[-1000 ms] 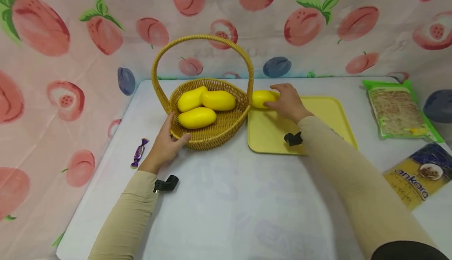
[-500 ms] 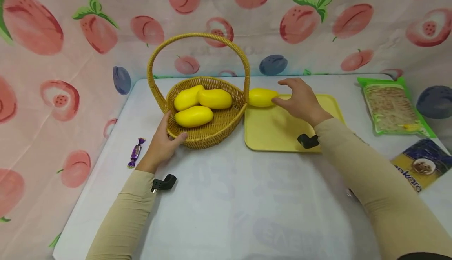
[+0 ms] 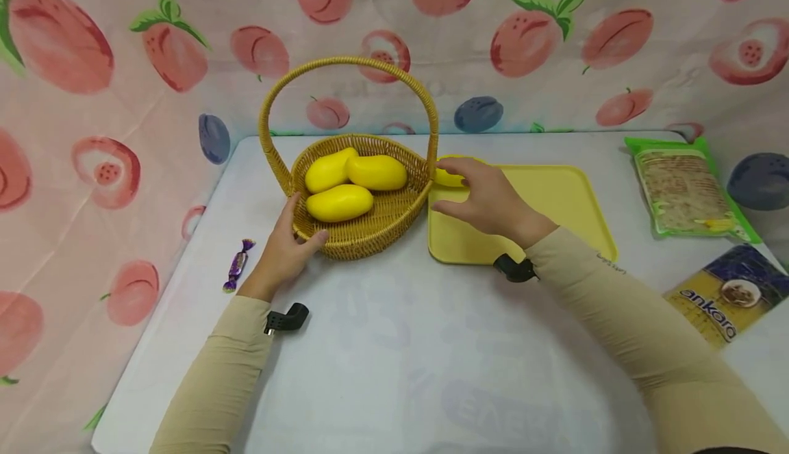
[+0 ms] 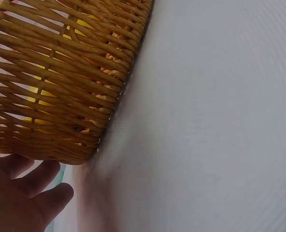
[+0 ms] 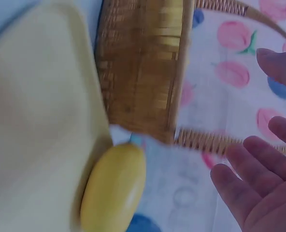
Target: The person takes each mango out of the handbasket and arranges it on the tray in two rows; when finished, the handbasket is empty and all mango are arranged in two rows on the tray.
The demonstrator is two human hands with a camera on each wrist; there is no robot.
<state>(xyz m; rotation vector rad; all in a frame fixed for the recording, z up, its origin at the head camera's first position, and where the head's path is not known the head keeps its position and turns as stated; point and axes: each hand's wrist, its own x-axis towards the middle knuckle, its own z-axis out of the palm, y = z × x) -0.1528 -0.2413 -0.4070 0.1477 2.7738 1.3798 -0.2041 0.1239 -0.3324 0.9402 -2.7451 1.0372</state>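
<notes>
A wicker basket (image 3: pixel 388 228) with a tall handle stands at the back of the table, with three yellow mangoes (image 3: pixel 339 203) inside. My left hand (image 3: pixel 285 252) rests against its front left side, thumb at the front; in the left wrist view its fingertips lie beside the woven wall. My right hand (image 3: pixel 493 200) hovers by the basket's right side, thumb and fingers spread, holding nothing. Behind it, partly hidden in the head view, another mango (image 5: pixel 115 188) lies at the edge of the yellow tray (image 3: pixel 555 200), close to the basket.
A purple wrapped candy (image 3: pixel 238 266) lies left of the left hand. At the right are a green-edged food packet (image 3: pixel 687 187) and a blue and gold packet (image 3: pixel 727 296). A fruit-print cloth (image 3: pixel 542 98) hangs behind the table.
My right hand lets go of the mango at the tray's edge, draws back right, then comes left again towards the basket. The left hand stays at the basket.
</notes>
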